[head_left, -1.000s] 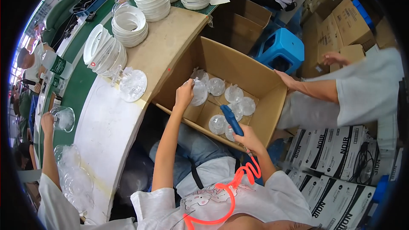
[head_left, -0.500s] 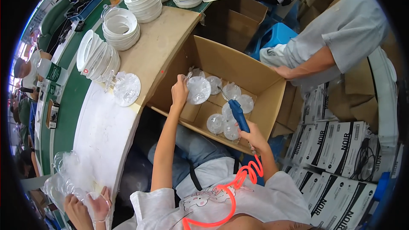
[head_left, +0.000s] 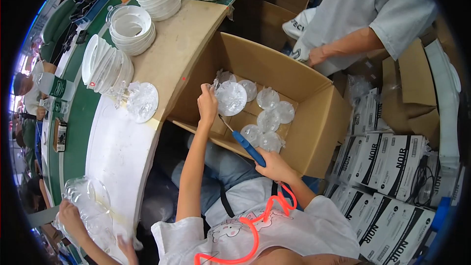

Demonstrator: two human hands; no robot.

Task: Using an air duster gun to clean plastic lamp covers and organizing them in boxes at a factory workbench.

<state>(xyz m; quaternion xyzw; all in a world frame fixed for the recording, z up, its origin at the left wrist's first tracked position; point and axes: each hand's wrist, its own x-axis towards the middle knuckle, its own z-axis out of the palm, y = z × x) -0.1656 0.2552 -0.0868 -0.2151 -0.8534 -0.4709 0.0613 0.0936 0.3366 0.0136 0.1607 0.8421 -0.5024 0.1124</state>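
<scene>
My left hand [head_left: 207, 105] is closed on a clear round plastic disc [head_left: 231, 99], holding it up by its left edge inside the open cardboard box [head_left: 314, 140]. In my right hand [head_left: 275, 166] is a blue air blow gun [head_left: 249, 148] with a thin metal nozzle and a red coiled hose [head_left: 251, 239] trailing back over my shirt. The nozzle tip lies just below the held disc; whether it touches I cannot tell. Several similar clear discs [head_left: 268, 119] lie on the box floor.
Stacks of white rings [head_left: 128, 27] and another clear disc [head_left: 143, 102] stand on the table to the left. A co-worker's hand [head_left: 318, 56] is by the box's far right corner. Another person's hands [head_left: 71, 218] handle clear plastic at lower left. White cartons [head_left: 387, 167] are stacked right.
The blow gun has swung left and nearer, from above the loose discs to just under the held disc. The co-worker has shifted farther back, and the hands at lower left have moved apart.
</scene>
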